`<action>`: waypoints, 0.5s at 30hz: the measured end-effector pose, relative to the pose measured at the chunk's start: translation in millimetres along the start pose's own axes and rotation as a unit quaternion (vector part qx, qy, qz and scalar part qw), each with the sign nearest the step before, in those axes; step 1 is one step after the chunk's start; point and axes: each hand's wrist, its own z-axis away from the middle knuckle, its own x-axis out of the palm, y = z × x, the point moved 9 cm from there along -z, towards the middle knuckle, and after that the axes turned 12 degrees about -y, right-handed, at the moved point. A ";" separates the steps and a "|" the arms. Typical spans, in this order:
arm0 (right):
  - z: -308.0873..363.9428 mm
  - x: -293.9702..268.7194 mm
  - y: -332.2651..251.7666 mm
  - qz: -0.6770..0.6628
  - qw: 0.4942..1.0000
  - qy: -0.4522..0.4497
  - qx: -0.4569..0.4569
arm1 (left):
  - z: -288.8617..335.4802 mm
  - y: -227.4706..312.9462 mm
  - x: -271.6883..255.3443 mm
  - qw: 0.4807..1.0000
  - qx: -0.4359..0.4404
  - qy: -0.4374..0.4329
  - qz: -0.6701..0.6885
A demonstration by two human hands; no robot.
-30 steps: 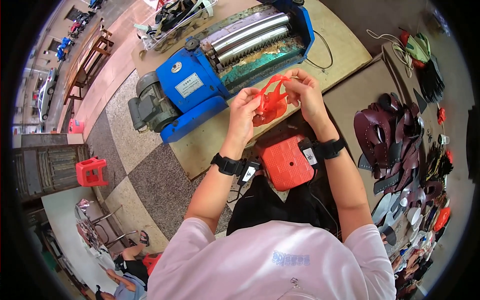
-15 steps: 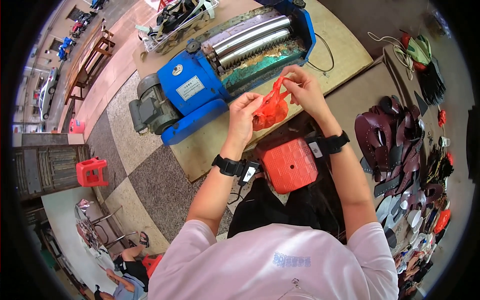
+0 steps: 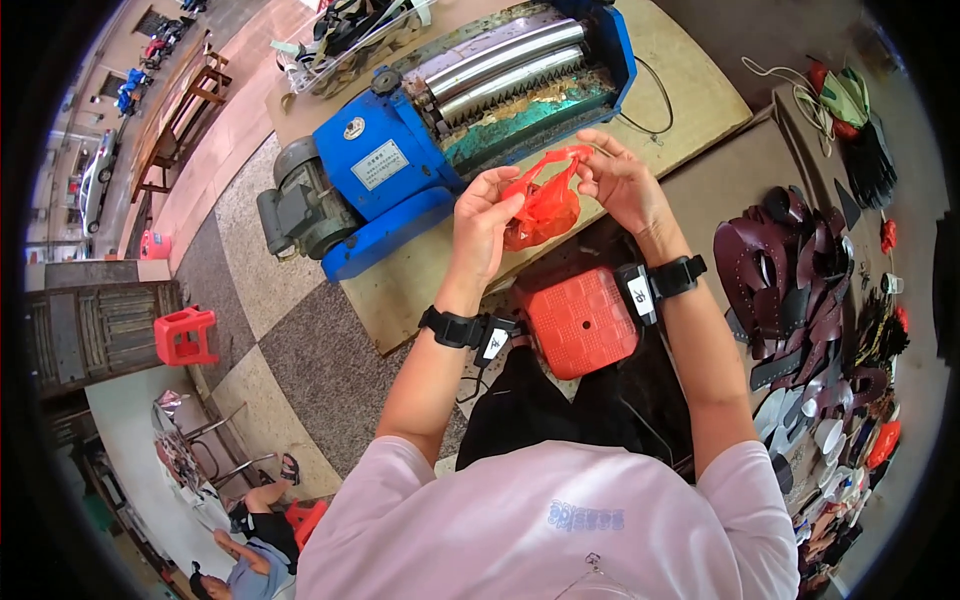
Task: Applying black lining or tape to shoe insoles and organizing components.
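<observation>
A thin red plastic bag [image 3: 545, 212] hangs between my two hands, its mouth spread apart at the top. On its left side, my left hand [image 3: 482, 215] pinches the rim between thumb and fingers. The opposite edge is gripped by the fingertips of my right hand [image 3: 622, 182]. Something bulges in the bottom of the bag, but I cannot tell what. Just beyond the bag is a blue machine [image 3: 380, 165] with shiny metal rollers [image 3: 505, 70], a toothed bar and a green-stained tray.
The machine stands on a wooden board [image 3: 690, 70]. A red plastic stool [image 3: 582, 322] is below my hands. Dark maroon leather pieces [image 3: 775, 270] are heaped on the right. A basket of straps [image 3: 365, 40] lies behind the machine. Another person [image 3: 255, 560] sits at the lower left.
The bag's mouth has been pulled wider, with my right hand shifting right and slightly down. My left hand keeps its hold. The view has tilted a little.
</observation>
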 end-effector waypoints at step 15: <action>-12.1 -6.3 -3.7 0.164 0.983 0.050 0.059 | -3.3 4.5 -1.1 1.000 -0.003 0.008 -0.008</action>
